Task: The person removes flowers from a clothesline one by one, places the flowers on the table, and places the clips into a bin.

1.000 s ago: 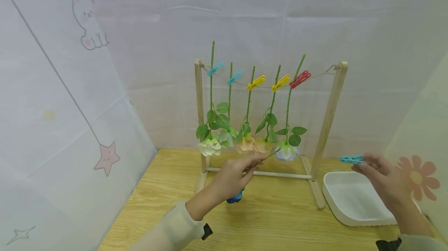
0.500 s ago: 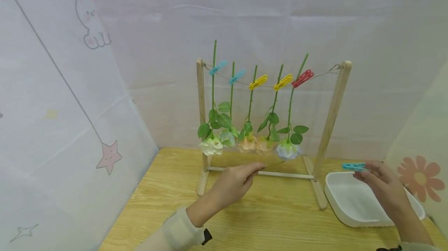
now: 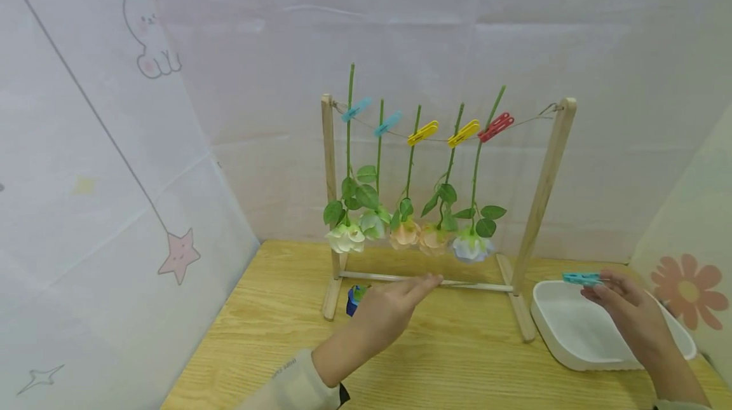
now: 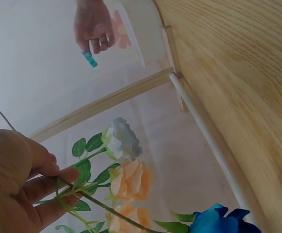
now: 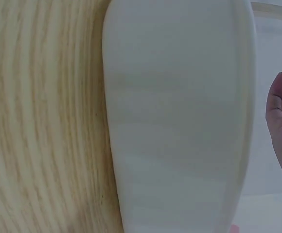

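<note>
My left hand (image 3: pixel 380 314) pinches the stem (image 4: pixel 114 212) of a blue rose between thumb and fingers, low in front of the drying rack. The rose's blue bloom (image 3: pixel 353 302) shows left of the hand, and its leaves sit just behind the petals. Over the white tray, my right hand (image 3: pixel 629 305) holds a teal clothespin (image 3: pixel 582 278) by one end, pointing left. Several roses hang heads down from the rack's string, including a white rose (image 3: pixel 345 238), a peach rose (image 3: pixel 405 234) and a pale lilac rose (image 3: pixel 472 248). Blue, yellow and red clothespins (image 3: pixel 496 127) grip their stems.
The wooden rack has a left post (image 3: pixel 328 149), a right post (image 3: pixel 543 197) and a white crossbar (image 3: pixel 372 276) near the table (image 3: pixel 457 365). A white tray (image 3: pixel 563 340) stands right of it. Printed cloth (image 3: pixel 274 98) encloses the back and sides.
The stem in the left hand has swung down from pointing up toward the lilac rose. The blue bloom now shows left of the hand. My right hand has dropped slightly with its clothespin.
</note>
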Demonstrator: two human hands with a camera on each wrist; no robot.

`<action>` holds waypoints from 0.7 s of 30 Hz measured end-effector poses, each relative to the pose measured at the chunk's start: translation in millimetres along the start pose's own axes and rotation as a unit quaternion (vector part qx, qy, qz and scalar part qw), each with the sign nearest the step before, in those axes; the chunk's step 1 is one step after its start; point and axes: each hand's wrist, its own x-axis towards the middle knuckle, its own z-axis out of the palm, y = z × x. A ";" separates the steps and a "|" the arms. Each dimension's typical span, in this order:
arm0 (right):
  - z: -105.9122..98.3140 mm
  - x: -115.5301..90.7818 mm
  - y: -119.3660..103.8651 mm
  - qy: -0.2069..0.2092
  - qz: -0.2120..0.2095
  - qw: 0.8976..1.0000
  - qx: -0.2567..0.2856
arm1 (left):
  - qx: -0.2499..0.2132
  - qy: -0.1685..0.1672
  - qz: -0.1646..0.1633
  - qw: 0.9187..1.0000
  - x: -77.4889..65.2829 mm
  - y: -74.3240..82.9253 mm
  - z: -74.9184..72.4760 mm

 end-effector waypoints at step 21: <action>-16.4 -17.7 11.8 0.012 0.044 0.998 -0.041 | 0.059 -0.048 -0.009 0.997 -21.3 3.5 35.3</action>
